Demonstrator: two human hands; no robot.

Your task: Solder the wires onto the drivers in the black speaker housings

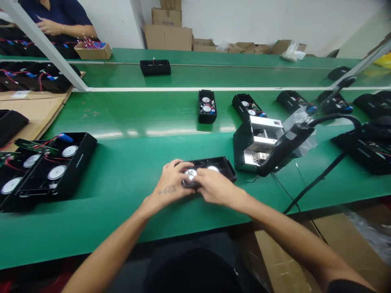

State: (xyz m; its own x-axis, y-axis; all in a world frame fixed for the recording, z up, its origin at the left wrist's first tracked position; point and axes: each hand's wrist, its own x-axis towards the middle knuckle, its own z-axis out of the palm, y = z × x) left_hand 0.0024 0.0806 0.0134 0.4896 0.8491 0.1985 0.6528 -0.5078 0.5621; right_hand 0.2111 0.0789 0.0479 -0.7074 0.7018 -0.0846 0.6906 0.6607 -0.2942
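Observation:
A black speaker housing [228,170] lies open side up on the green bench in front of me, with round silver speaker drivers [213,168] inside it. My left hand [171,181] is wrapped round its left end, thumb at the near edge and fingers over the far edge. My right hand [217,186] reaches over the near wall, its fingers pinched together beside the left driver [191,174]. Whatever those fingertips hold is hidden. Just right of the housing stands a metal-and-black bench device [258,142], with a black-handled tool [285,146] in front of it.
Open speaker housings [70,162] with red wires sit at the left. Several more housings [207,106] stand across the back and right. A black cable [328,173] loops over the right side. Across the bench, a person [61,24] works near a small carton [93,51].

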